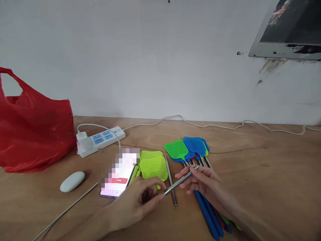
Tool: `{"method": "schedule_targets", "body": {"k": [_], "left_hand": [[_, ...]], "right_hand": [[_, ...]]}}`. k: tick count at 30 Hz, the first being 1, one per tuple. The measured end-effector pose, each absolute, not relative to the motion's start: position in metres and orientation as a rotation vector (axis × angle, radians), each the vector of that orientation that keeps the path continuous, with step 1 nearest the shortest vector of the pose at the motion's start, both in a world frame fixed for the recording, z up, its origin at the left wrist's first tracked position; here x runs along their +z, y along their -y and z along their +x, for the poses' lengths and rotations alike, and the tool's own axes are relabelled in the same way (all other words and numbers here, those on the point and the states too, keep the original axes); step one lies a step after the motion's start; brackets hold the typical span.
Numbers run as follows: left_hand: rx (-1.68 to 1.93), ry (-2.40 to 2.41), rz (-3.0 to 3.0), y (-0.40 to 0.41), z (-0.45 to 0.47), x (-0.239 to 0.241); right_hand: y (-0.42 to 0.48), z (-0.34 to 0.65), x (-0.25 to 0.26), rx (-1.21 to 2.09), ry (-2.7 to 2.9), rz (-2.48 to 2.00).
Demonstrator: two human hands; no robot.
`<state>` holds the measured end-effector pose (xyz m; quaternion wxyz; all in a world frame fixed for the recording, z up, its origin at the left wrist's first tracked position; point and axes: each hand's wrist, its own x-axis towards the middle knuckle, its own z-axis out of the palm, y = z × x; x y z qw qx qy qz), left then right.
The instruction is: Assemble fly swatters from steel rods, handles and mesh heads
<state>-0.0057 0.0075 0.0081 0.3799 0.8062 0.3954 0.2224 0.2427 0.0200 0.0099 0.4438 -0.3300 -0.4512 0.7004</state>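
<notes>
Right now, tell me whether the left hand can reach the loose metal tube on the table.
Probably yes: the loose tube lies close to the left hand, its near end uncovered. But that hand pinches the held tube, so it likely must let go first.

The left edge crops a red plastic bag (41,130), the upper-right corner a grey-framed dark panel (296,31). Pixelation blurs a dark-edged flat phone (120,174); the right hand (204,179) hides parts of metal swatter shafts (208,162).
</notes>
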Motion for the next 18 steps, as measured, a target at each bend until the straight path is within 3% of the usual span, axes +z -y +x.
{"method": "schedule_targets", "body": {"k": [8, 13, 18], "left_hand": [[0.476, -1.106, 2.225, -0.008, -0.01, 0.013], [0.385, -1.1, 2.25, -0.008, -0.01, 0.002], [0.324, -1.095, 2.338, -0.007, -0.005, 0.002]], "right_hand": [[-0.018, 0.245, -0.004, 1.279, 1.561, -1.064], [-0.012, 0.249, -0.006, 0.793, 2.136, -1.013], [-0.014, 0.247, -0.005, 0.708, 2.202, -0.991]]}}
